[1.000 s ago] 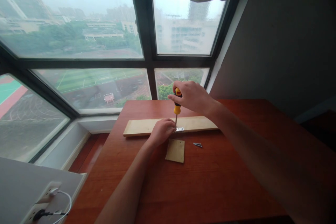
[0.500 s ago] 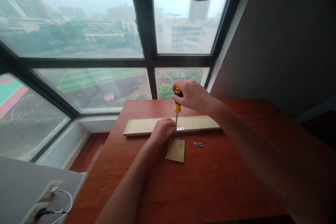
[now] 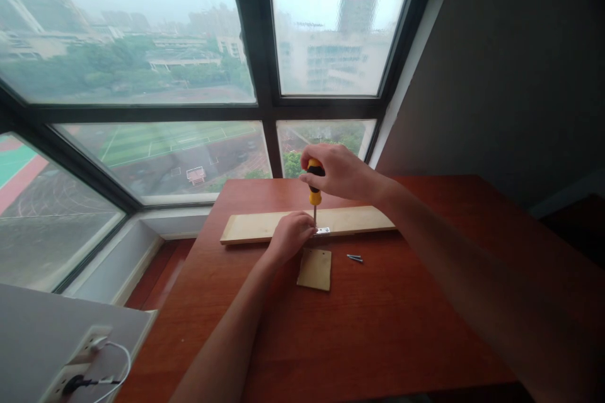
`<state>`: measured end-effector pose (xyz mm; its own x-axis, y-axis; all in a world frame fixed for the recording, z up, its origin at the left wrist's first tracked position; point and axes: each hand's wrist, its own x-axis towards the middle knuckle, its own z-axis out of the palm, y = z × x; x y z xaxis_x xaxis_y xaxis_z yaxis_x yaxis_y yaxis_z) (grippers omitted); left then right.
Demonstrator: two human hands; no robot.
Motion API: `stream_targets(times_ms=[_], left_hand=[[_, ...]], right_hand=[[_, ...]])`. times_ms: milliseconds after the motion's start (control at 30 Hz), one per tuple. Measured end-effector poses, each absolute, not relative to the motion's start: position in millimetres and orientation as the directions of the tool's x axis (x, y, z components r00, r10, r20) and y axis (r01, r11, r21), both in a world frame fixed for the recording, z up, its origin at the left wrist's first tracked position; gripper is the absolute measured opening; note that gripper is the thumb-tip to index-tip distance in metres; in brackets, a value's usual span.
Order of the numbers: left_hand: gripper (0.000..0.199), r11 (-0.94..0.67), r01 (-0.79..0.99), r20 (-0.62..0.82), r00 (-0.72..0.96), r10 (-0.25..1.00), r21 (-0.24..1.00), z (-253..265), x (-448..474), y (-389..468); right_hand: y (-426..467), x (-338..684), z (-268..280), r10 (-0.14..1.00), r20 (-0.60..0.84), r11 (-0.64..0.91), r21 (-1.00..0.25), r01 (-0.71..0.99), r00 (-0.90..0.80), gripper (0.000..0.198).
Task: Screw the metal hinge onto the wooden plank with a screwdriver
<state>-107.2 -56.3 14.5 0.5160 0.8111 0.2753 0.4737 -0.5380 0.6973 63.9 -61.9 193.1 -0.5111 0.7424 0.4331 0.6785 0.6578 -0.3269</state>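
My right hand point(image 3: 341, 170) is closed round the yellow and black handle of a screwdriver point(image 3: 314, 198), which stands nearly upright. Its tip points down at the left end of a small silver metal bracket point(image 3: 324, 231) on the near edge of a long pale wooden board point(image 3: 253, 225). My left hand point(image 3: 291, 233) rests on the board with bent fingers, the fingertips pressed at the bracket's left end by the screwdriver tip. Those fingers hide the spot where the tip meets the bracket, so any screw there cannot be made out.
A small square pale piece point(image 3: 314, 269) with a hole near its top edge lies in front of the board. Right of it lie a couple of screws point(image 3: 354, 258). The reddish-brown table point(image 3: 378, 334) stands against large windows; plugged cables point(image 3: 101, 346) are at lower left.
The screwdriver and my right hand have shifted slightly left, and the shaft is now more upright. My right fingers have turned a little round the handle. My left hand stays at the bracket.
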Motion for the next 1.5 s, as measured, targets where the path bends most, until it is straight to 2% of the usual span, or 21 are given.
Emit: stream_targets(times_ms=[133,267,367,467,533,633,733,867,967,1033,1133,1233,1333,1500], left_hand=[[0.009,-0.564,0.475,0.277,0.546,0.791,0.675,16,-108,-56],[0.010,-0.594,0.492,0.270,0.579,0.769,0.637,19,-107,-56],[0.010,-0.609,0.513,0.278,0.581,0.765,0.605,20,-105,-58],[0.010,-0.624,0.511,0.302,0.577,0.759,0.592,20,-105,-59],[0.010,-0.627,0.505,0.307,0.578,0.756,0.594,19,-106,-59],[0.009,-0.619,0.507,0.297,0.577,0.761,0.600,18,-106,-58],[0.010,-0.614,0.504,0.292,0.576,0.763,0.608,17,-106,-56],[0.010,-0.610,0.502,0.289,0.576,0.765,0.613,16,-106,-56],[0.010,-0.618,0.497,0.298,0.578,0.759,0.610,17,-106,-57],[0.011,-0.623,0.495,0.301,0.582,0.755,0.605,18,-106,-57],[0.010,-0.618,0.499,0.295,0.581,0.758,0.607,19,-106,-57],[0.010,-0.609,0.500,0.292,0.573,0.766,0.616,18,-106,-56],[0.009,-0.604,0.500,0.292,0.568,0.770,0.620,18,-106,-56],[0.007,-0.597,0.504,0.274,0.574,0.772,0.625,18,-106,-56]], right_hand=[[-63,64,195,0.707,0.465,0.702,-0.373,0.606,-0.533,0.023],[-64,68,194,0.733,0.405,0.680,-0.441,0.585,-0.547,0.031],[-62,68,192,0.805,0.370,0.584,-0.356,0.730,-0.464,0.017],[-60,66,191,0.866,0.346,0.446,-0.203,0.872,-0.362,0.026],[-59,64,191,0.868,0.338,0.437,-0.170,0.883,-0.364,0.022],[-60,64,194,0.816,0.362,0.550,-0.246,0.798,-0.451,0.016],[-61,67,196,0.756,0.388,0.650,-0.360,0.669,-0.527,0.023],[-62,70,194,0.746,0.363,0.665,-0.444,0.600,-0.558,0.030],[-62,68,192,0.821,0.357,0.560,-0.355,0.749,-0.445,0.021],[-63,66,192,0.862,0.355,0.461,-0.255,0.850,-0.361,0.028],[-65,63,195,0.870,0.356,0.420,-0.177,0.890,-0.340,0.025],[-68,64,200,0.816,0.374,0.542,-0.226,0.810,-0.441,0.014],[-69,72,205,0.735,0.371,0.675,-0.326,0.662,-0.567,0.017],[-64,86,210,0.670,0.299,0.718,-0.492,0.492,-0.679,0.023]])
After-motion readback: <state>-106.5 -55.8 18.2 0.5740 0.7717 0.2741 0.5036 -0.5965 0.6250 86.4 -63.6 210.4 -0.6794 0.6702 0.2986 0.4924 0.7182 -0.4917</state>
